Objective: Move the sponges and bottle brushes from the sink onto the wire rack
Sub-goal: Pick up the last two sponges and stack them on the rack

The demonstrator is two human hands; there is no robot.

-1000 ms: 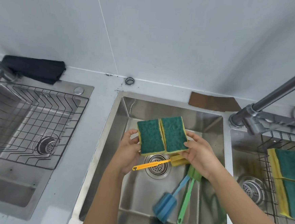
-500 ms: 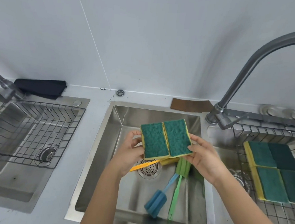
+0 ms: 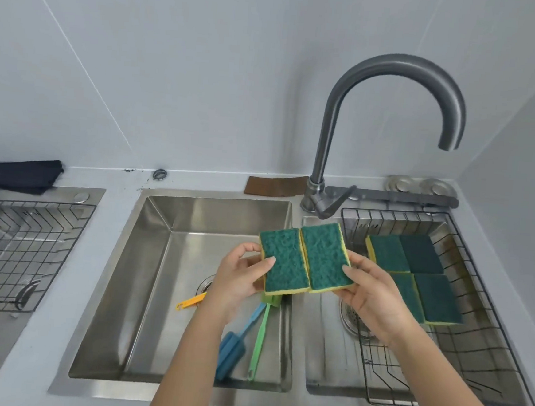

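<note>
At frame centre, the left hand (image 3: 237, 280) and right hand (image 3: 371, 294) each grip one of two sponges (image 3: 306, 258), held side by side above the sink (image 3: 159, 258); brushes (image 3: 243, 335) lie below, the rack (image 3: 459, 355) at right holds four sponges.

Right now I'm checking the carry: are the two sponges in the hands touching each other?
Touching. The head view shows the left sponge and right sponge pressed edge to edge, with no gap along their shared yellow seam.

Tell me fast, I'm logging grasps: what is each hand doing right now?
Left hand: closed on the left sponge.
Right hand: closed on the right sponge.
</note>
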